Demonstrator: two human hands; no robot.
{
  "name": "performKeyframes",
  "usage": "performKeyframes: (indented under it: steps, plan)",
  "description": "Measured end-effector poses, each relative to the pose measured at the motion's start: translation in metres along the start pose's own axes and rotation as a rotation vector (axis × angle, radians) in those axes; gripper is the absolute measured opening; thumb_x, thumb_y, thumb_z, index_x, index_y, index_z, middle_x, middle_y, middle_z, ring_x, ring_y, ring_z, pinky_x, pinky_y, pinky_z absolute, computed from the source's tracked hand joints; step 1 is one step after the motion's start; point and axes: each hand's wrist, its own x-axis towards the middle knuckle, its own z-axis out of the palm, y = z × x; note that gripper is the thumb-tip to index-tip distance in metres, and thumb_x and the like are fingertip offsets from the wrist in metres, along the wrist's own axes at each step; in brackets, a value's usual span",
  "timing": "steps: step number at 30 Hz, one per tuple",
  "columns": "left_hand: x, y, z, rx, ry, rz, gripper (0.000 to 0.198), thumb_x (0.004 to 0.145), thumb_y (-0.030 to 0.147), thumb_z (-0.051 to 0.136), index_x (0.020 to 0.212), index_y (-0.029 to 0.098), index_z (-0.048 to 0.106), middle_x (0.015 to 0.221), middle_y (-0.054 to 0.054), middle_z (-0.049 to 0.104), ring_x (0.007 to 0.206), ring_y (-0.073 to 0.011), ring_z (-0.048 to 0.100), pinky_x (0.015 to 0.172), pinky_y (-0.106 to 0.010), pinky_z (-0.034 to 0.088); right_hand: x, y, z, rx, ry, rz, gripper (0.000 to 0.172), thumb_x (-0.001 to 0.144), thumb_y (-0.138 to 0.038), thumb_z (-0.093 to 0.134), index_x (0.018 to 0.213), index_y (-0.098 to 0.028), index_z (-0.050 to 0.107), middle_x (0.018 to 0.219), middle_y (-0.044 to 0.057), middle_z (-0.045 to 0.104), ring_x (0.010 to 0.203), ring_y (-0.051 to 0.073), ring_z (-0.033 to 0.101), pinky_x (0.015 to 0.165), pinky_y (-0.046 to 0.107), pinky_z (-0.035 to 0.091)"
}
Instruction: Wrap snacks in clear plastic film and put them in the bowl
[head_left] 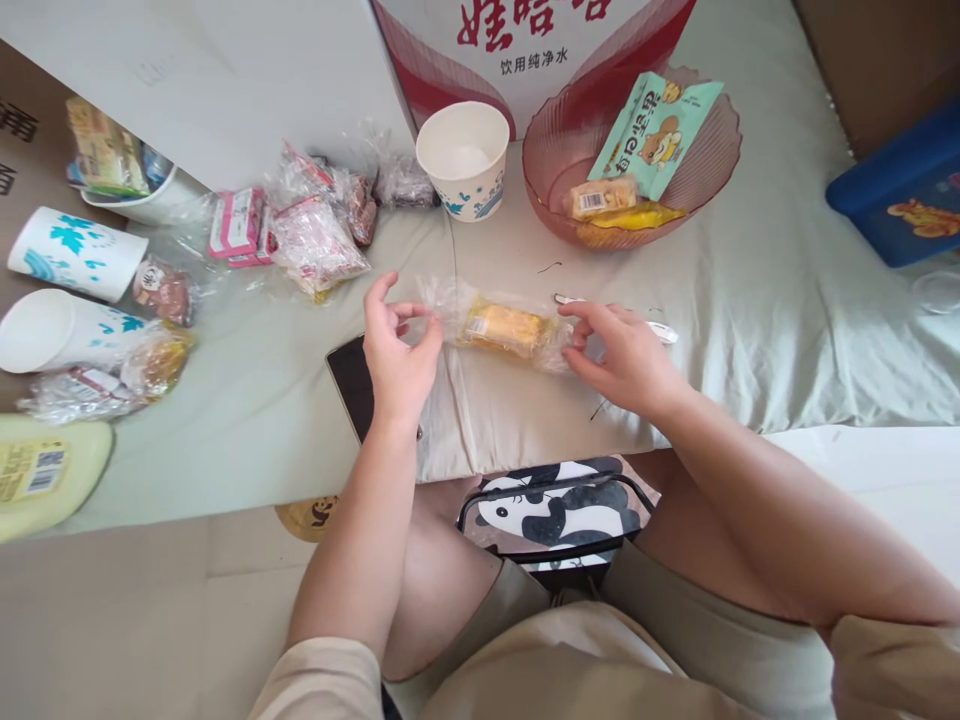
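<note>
A yellow snack (504, 330) with a small barcode label lies in clear plastic wrap, stretched sideways in front of me. At the wrap's left end, my left hand (401, 350) pinches the loose plastic between thumb and curled fingers, its index finger raised. My right hand (626, 360) is closed at the right end, with thumb and fingertips around the gathered plastic. A thin white item (661, 331), partly hidden, lies behind my right hand. Under my left wrist is a dark phone (350, 383), partly covered by the arm.
A paper cup (463, 165) and a pink bowl (547, 195) with packaged snacks stand behind the wrap. Several wrapped snacks (319, 240) and tipped paper cups (79, 255) lie left. A white-and-red carton (420, 70) stands behind; a blue container (900, 185) is right.
</note>
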Motion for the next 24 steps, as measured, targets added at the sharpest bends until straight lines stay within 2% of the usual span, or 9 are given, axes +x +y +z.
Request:
performKeyframes:
  steps: [4, 7, 9, 11, 15, 18, 20, 22, 24]
  plan:
    - [0.002, 0.001, -0.002, -0.072, 0.014, -0.082, 0.022, 0.079, 0.017, 0.058, 0.098, 0.022, 0.068, 0.085, 0.0, 0.069, 0.082, -0.0145, 0.065, 0.079, -0.028, 0.052, 0.001, 0.001, -0.015, -0.062, 0.2, 0.042, 0.016, 0.089, -0.022, 0.052, 0.085, -0.025, 0.068, 0.084, 0.009, 0.069, 0.086, 0.027, 0.068, 0.081, 0.045, 0.054]
    - [0.002, 0.008, -0.003, -0.191, 0.058, -0.077, 0.01, 0.075, 0.015, 0.056, 0.077, 0.022, 0.063, 0.081, 0.0, 0.065, 0.079, -0.0134, 0.063, 0.074, -0.026, 0.051, -0.002, -0.005, -0.026, -0.079, 0.297, -0.012, 0.015, 0.084, -0.02, 0.054, 0.075, -0.027, 0.064, 0.096, 0.011, 0.071, 0.099, 0.031, 0.069, 0.087, 0.05, 0.054]
    - [0.003, 0.014, -0.005, -0.322, 0.06, -0.104, 0.005, 0.073, 0.017, 0.057, 0.071, 0.022, 0.058, 0.078, 0.0, 0.064, 0.078, -0.0134, 0.063, 0.073, -0.026, 0.051, -0.005, -0.009, -0.029, -0.047, 0.204, -0.147, 0.014, 0.081, -0.02, 0.054, 0.072, -0.027, 0.062, 0.097, 0.01, 0.072, 0.097, 0.03, 0.07, 0.085, 0.049, 0.054]
    - [0.004, 0.021, -0.007, -0.457, 0.024, -0.212, 0.006, 0.074, 0.024, 0.058, 0.07, 0.023, 0.053, 0.074, 0.0, 0.063, 0.069, -0.0135, 0.062, 0.063, -0.026, 0.051, -0.009, -0.01, -0.028, -0.002, 0.015, -0.262, 0.017, 0.082, -0.021, 0.051, 0.079, -0.026, 0.066, 0.088, 0.006, 0.074, 0.079, 0.024, 0.069, 0.073, 0.041, 0.052]
    - [0.005, 0.026, -0.013, -0.519, -0.109, -0.431, 0.018, 0.081, 0.042, 0.057, 0.075, 0.025, 0.053, 0.052, 0.004, 0.051, 0.041, -0.0115, 0.042, 0.039, -0.025, 0.033, -0.011, -0.005, -0.02, -0.087, -0.335, -0.226, 0.032, 0.095, -0.028, 0.041, 0.093, -0.022, 0.072, 0.063, 0.001, 0.067, 0.053, 0.016, 0.055, 0.055, 0.031, 0.035]
    - [0.002, 0.026, -0.015, -0.324, -0.242, -0.338, 0.019, 0.076, 0.04, 0.069, 0.08, 0.024, 0.061, 0.058, 0.003, 0.057, 0.05, -0.0114, 0.05, 0.048, -0.024, 0.04, -0.009, -0.003, -0.015, -0.259, -0.39, -0.127, 0.039, 0.099, -0.035, 0.039, 0.091, -0.022, 0.075, 0.06, 0.003, 0.065, 0.051, 0.017, 0.053, 0.053, 0.031, 0.029]
    - [-0.002, 0.025, -0.014, -0.144, -0.369, -0.197, 0.027, 0.071, 0.038, 0.077, 0.091, 0.022, 0.069, 0.084, -0.002, 0.072, 0.076, -0.0154, 0.065, 0.066, -0.026, 0.052, -0.009, -0.005, -0.012, -0.318, -0.302, -0.082, 0.036, 0.098, -0.035, 0.042, 0.104, -0.023, 0.076, 0.071, 0.004, 0.072, 0.056, 0.018, 0.058, 0.052, 0.031, 0.029]
    - [-0.005, 0.025, -0.011, -0.005, -0.532, -0.087, 0.039, 0.069, 0.038, 0.08, 0.104, 0.023, 0.072, 0.111, -0.005, 0.074, 0.1, -0.0205, 0.068, 0.084, -0.032, 0.055, -0.008, -0.007, -0.009, -0.325, -0.189, -0.063, 0.037, 0.096, -0.032, 0.047, 0.121, -0.025, 0.073, 0.091, 0.005, 0.077, 0.065, 0.02, 0.064, 0.051, 0.031, 0.032]
    - [-0.009, 0.026, -0.008, 0.06, -0.638, -0.054, 0.038, 0.074, 0.036, 0.077, 0.109, 0.023, 0.073, 0.114, -0.006, 0.075, 0.1, -0.0217, 0.068, 0.088, -0.036, 0.054, -0.009, -0.009, -0.005, -0.291, -0.11, -0.07, 0.042, 0.094, -0.03, 0.051, 0.132, -0.026, 0.068, 0.11, 0.008, 0.076, 0.078, 0.022, 0.07, 0.054, 0.031, 0.041]
